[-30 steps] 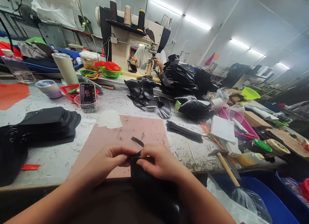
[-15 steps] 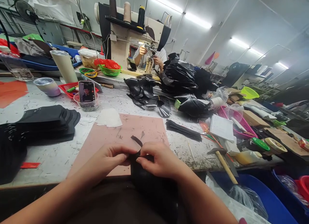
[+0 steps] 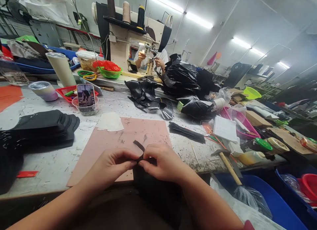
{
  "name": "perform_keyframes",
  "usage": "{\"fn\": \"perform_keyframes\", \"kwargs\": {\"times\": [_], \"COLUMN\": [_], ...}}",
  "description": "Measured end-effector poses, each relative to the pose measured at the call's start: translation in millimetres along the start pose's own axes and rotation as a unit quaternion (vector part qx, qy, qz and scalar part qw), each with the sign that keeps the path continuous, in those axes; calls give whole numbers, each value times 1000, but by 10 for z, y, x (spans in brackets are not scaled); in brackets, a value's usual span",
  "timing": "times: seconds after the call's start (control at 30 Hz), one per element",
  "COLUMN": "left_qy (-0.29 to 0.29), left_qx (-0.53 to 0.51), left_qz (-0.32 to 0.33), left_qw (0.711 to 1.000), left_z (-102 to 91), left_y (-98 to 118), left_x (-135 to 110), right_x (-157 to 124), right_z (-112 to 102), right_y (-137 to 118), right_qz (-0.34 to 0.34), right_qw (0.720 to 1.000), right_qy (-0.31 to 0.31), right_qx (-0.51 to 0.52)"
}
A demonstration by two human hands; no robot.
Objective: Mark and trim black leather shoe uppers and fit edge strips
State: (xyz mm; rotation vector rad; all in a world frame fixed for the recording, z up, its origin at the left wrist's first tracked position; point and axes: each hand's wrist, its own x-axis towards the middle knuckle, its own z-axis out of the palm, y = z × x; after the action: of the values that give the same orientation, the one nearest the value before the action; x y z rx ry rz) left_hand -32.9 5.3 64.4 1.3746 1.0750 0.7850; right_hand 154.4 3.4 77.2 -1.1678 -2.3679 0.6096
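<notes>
Both of my hands meet at the near edge of a pinkish cutting mat [image 3: 99,157]. My left hand [image 3: 116,160] pinches the top edge of a black leather-like piece [image 3: 153,193] between thumb and fingers. Right beside it, my right hand [image 3: 160,162] is closed on the same edge. A narrow black strip [image 3: 139,145] curls up from between the fingers, its free end pointing away from me. The piece hangs down over my lap, and its lower part blends into dark clothing. Fingers partly hide where strip and piece meet.
Stacked black pieces [image 3: 47,127] lie left, black strips [image 3: 187,132] right of the mat. A hammer [image 3: 230,167] juts over the table edge above a blue bin [image 3: 274,203]. A phone [image 3: 86,96] stands in a clear bowl. Behind, a person works at a sewing machine [image 3: 121,48].
The whole view has shifted slightly left. My hands stay on the same edge, with my left thumb slightly nearer my right hand. The phone's picture has changed.
</notes>
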Motion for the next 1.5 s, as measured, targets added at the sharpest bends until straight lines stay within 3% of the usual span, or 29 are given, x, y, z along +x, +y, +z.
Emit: {"fn": "perform_keyframes", "kwargs": {"times": [0.27,0.47,0.77,1.1,1.37,1.5], "left_qy": [-18,-127,-151,-189,-202,-221], "left_qx": [1,93,133,232,251,276], "left_qz": [-21,-45,-30,34,-12,4], "left_qw": [1000,987,979,954,946,935], "left_z": [-62,-126,-123,-99,-94,-117], "left_y": [11,189,291,439,496,513], "left_x": [102,225,282,288,295,302], "right_x": [16,32,38,81,66,84], "right_z": [-108,-171,-323,-289,-428,-451], "right_y": [13,-72,-25,-50,14,38], "right_qz": [-19,-38,-34,-72,-67,-61], "right_qw": [999,999,999,996,996,996], "right_qy": [-1,5,0,-1,-26,-41], "right_qx": [46,-12,-3,-55,-47,-40]}}
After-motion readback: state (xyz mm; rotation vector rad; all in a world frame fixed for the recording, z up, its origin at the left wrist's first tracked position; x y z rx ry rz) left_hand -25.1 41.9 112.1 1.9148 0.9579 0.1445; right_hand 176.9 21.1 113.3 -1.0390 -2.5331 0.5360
